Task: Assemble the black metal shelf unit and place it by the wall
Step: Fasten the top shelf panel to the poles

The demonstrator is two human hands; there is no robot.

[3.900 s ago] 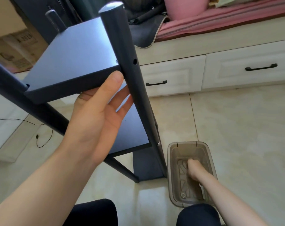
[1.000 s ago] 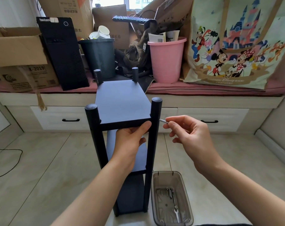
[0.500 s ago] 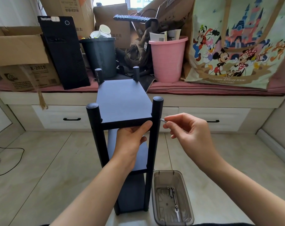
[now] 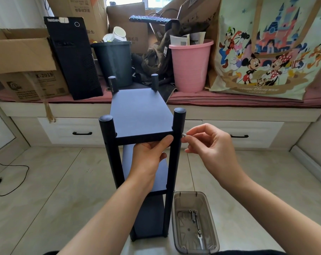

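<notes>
1. Left hand [image 4: 148,159] grips the front edge of the top shelf [image 4: 139,111] from below, thumb lying along the edge, fingers curled under. I read it as a firm hold.
2. Right hand [image 4: 209,144] pinches a small silver screw [image 4: 183,134] between thumb and forefinger, tip touching the front right post [image 4: 176,144] at shelf height.
3. Black shelf unit [image 4: 146,181] stands upright on the tiled floor [image 4: 64,190], centre frame, in front of the white drawer bench [image 4: 229,115].
4. Clear plastic tray [image 4: 194,221] on the floor at 5 o'clock from the unit's base, just beside the front right post. Loose screws and a small wrench [image 4: 200,240] lie in it.
5. Bench, 12 o'clock: PC tower [image 4: 73,57], dark bin [image 4: 113,61], pink bucket [image 4: 191,65], cartoon tote bag [image 4: 270,52], cardboard boxes [image 4: 21,57].
6. Black cable [image 4: 12,177] on the floor at 9 o'clock.
</notes>
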